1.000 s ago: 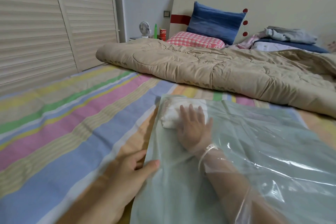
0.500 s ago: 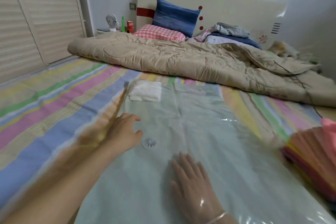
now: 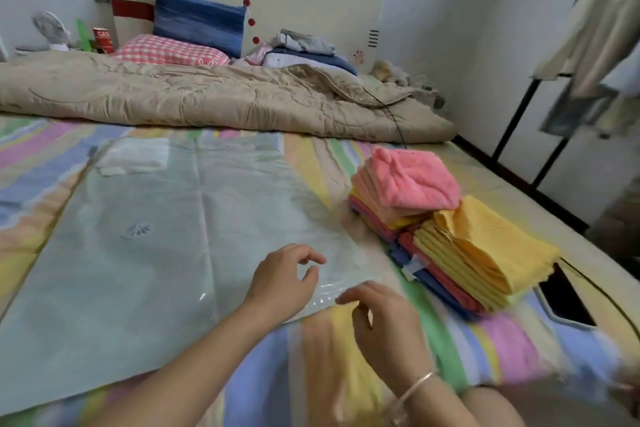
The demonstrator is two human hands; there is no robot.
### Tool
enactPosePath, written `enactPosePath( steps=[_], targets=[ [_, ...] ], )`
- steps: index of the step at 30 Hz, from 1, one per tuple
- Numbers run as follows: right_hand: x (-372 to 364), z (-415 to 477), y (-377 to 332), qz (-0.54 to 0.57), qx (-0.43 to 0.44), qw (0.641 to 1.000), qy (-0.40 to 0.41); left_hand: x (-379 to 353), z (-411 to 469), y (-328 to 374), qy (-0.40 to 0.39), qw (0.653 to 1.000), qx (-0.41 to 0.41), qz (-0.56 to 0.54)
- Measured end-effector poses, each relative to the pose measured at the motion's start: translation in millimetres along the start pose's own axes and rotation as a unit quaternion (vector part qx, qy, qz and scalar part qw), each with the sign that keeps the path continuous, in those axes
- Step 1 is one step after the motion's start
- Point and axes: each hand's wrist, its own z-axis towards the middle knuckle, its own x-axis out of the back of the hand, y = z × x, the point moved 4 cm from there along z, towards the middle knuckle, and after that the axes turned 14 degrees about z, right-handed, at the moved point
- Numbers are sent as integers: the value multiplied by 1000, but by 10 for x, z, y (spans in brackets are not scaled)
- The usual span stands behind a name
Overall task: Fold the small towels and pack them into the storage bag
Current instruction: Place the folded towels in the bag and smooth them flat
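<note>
A large clear storage bag (image 3: 166, 246) lies flat on the striped bedsheet. One folded white towel (image 3: 133, 158) sits inside it at the far left corner. To the right of the bag lies a pile of small towels: a pink towel (image 3: 414, 177) on top of peach ones, and a yellow stack (image 3: 485, 250) over red and blue ones. My left hand (image 3: 284, 282) hovers over the bag's near right edge, fingers loosely curled, holding nothing. My right hand (image 3: 384, 319), with a bracelet at the wrist, is just off the bag's corner, also empty.
A beige quilt (image 3: 207, 97) lies across the bed behind the bag, with pillows and folded clothes at the headboard. A black phone (image 3: 564, 298) with a cable lies beside the yellow stack. A rack with hanging clothes (image 3: 595, 45) stands at the right.
My right hand has come out of the bag and both hands have shifted right to the bag's near right corner. The view has swung right, bringing the towel pile into sight.
</note>
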Motion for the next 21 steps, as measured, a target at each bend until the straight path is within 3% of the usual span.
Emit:
enactPosePath(
  steps=[5, 8, 10, 13, 16, 21],
  targets=[
    [881, 314, 448, -208, -1, 969, 135, -323, 51, 389, -43, 999, -9, -4],
    [1187, 413, 838, -319, -95, 933, 135, -483, 103, 573, -68, 998, -7, -11],
    [1325, 433, 1072, -355, -187, 912, 84, -585, 142, 658, -84, 996, -9, -19],
    [1473, 419, 1325, -347, -268, 899, 9, -698, 193, 734, -98, 994, -6, -38],
    [1590, 397, 1371, -254, -258, 932, -10, -796, 237, 794, -109, 993, -6, -37],
    [1807, 455, 1409, -252, -247, 935, -22, -986, 276, 948, -142, 986, 5, -84]
  ],
)
